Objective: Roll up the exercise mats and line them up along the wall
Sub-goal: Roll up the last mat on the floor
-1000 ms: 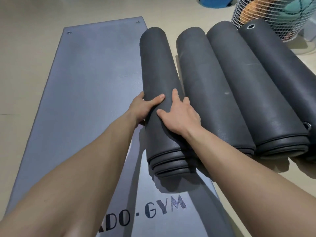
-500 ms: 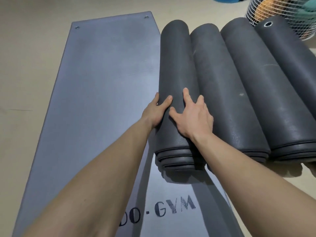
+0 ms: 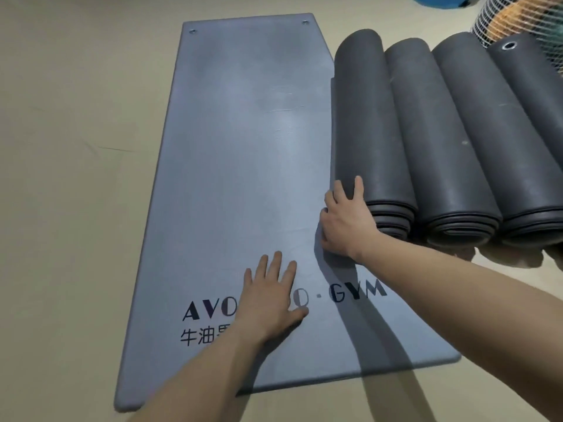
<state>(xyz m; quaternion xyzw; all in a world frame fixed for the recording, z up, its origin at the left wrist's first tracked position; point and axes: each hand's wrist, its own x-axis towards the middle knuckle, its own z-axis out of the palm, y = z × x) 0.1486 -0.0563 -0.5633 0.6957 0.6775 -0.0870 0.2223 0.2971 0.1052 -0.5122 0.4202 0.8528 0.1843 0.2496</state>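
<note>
**Parking the fourth roll with one mat left flat**

The right hand (image 3: 347,220) is laid against the left flank of the leftmost roll (image 3: 368,117), down at its near end. The fingers are only gently bent to follow the curve, not wrapped round it, and the thumb sits low by the mat. My guess is it's there to shove the roll snug against its neighbours. It probably also stops the loose outer flap, which shows along that left side, from springing open.

The left hand (image 3: 271,300) is flat, palm down, fingers spread, holding nothing. It rests on the flat mat (image 3: 243,147), right over the middle of the AVO…GYM lettering. Looks like a brace for leaning across, and it might pin the mat so it doesn't skid.

The leftmost roll touches the second roll (image 3: 432,132), then come the third roll (image 3: 487,123) and the farthest roll (image 3: 533,86). All four lie side by side with their near ends roughly level. The leftmost one sits on the right margin of the flat mat, so I reckon it has to come off before that mat can be rolled. The farthest roll shows a metal eyelet (image 3: 507,45).

The floor (image 3: 76,147) is plain tan and smooth-looking. There's a white mesh basket (image 3: 487,22) with something orange inside just beyond the rolls, and a blue thing (image 3: 438,4) at the top edge. No wall in view, so I can't tell whether this row actually runs along one.
</note>
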